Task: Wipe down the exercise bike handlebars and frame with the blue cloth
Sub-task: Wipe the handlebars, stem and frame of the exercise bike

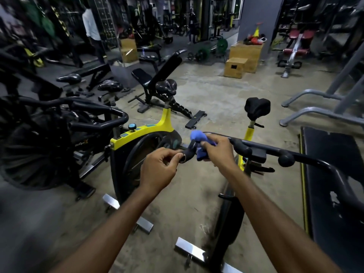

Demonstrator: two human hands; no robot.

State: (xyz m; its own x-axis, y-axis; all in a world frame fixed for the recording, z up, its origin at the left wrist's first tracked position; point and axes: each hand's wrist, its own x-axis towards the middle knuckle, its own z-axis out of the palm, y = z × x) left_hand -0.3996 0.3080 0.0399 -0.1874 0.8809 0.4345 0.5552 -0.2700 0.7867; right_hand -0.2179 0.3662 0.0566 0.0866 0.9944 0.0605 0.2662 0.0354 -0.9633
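2 hands (L hand [160, 164], R hand [216, 152]), 1 blue cloth [197, 135], 2 yellow ex. bikes [145, 131] [249, 133], 2 wood boxes [235, 68] [246, 54]

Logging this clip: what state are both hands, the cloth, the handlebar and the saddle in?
left hand: pinches the handlebar's end.
right hand: grips the blue cloth against the bar.
blue cloth: bunched, wrapped round the bar.
handlebar: held by both hands.
saddle: upright, nobody on it.

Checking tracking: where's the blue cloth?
Head view, centre: blue cloth bunched in the right hand on the handlebar, beside the left hand.
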